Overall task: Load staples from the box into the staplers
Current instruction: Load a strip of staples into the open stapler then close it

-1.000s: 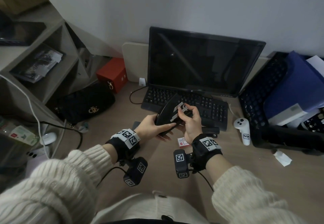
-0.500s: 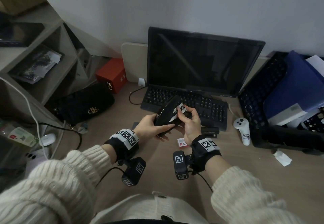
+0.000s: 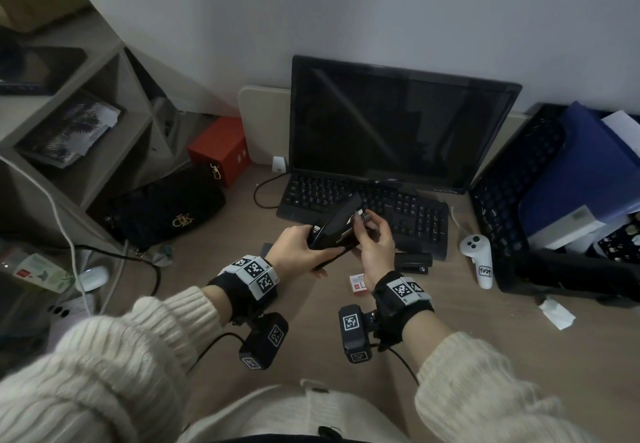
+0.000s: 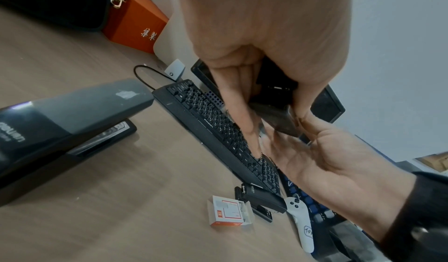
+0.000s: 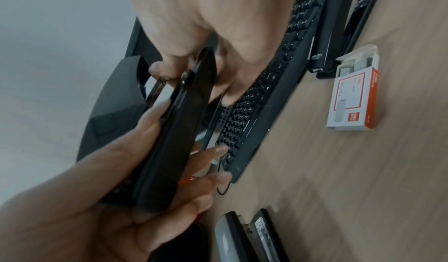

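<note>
The left hand (image 3: 298, 252) holds a black stapler (image 3: 334, 231) above the bench (image 3: 311, 338), with its fingers curled around the body, and the top cover of the stapler is swung open. The right hand (image 3: 375, 245) is at the front end of the open stapler; its thumb and fingers pinch there on something small and metallic, but I cannot tell if it is a strip of staples or the metal rail itself, because the wrist views are blurred at this place. The staple box (image 5: 351, 93) lies on the bench just under the hands, with its flap open and grey strips of staples visible inside. Two more staplers wait on the bench: a small one (image 3: 414, 262) just in front of the keyboard (image 3: 398, 207), and a bigger grey one (image 4: 60, 128) to the left side. I think the step in hand is to seat the staples into the rail. To do it well, the left hand should keep the stapler steady and the cover fully open, and the strip should go in with its legs down, straight along the channel, before the cover is pressed closed. If the strip enters tilted, it may break or jam.
</note>
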